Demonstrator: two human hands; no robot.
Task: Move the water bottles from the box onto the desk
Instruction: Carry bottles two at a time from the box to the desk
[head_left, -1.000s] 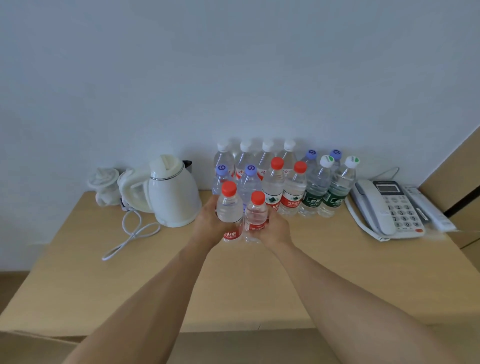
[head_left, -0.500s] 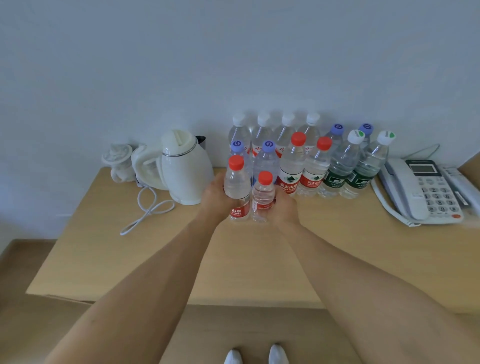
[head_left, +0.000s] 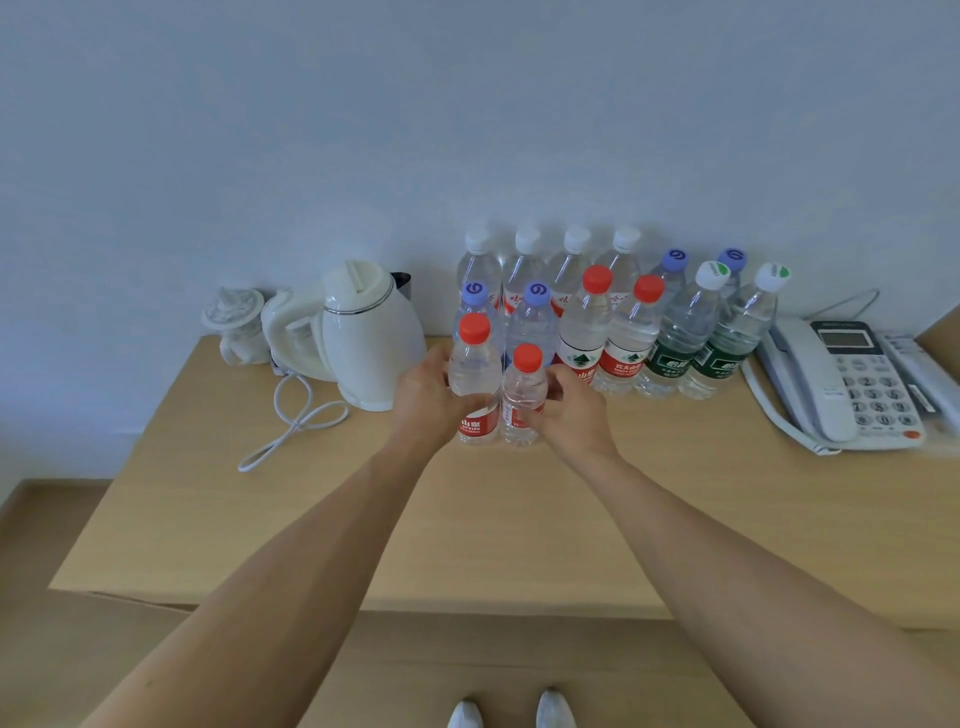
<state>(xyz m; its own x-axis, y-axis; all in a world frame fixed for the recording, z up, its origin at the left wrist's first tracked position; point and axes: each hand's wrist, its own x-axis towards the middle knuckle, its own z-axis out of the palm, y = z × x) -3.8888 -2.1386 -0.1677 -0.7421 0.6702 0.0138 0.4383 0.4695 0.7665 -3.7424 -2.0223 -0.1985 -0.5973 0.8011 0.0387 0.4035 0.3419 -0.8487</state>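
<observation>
Head view: on the desk (head_left: 519, 519), before the standing rows, the left hand (head_left: 423, 402) grasps a tall red-capped bottle (head_left: 474, 379) and the right hand (head_left: 571, 410) a shorter one (head_left: 523, 397), both likely light, smooth, squeezable, best held mid-body.

I am looking at two clear plastic bottles with red caps and red labels (head_left: 474, 387), standing on the pale tan wooden desk (head_left: 519, 519). Beside them a glossy white electric kettle (head_left: 371, 332) is showing a thin silver band, and the green-labelled clear bottles (head_left: 675, 332) are wearing white caps.

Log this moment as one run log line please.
left hand: holds taller red-cap bottle | right hand: holds shorter red-cap bottle | both bottles upright on desk
</observation>
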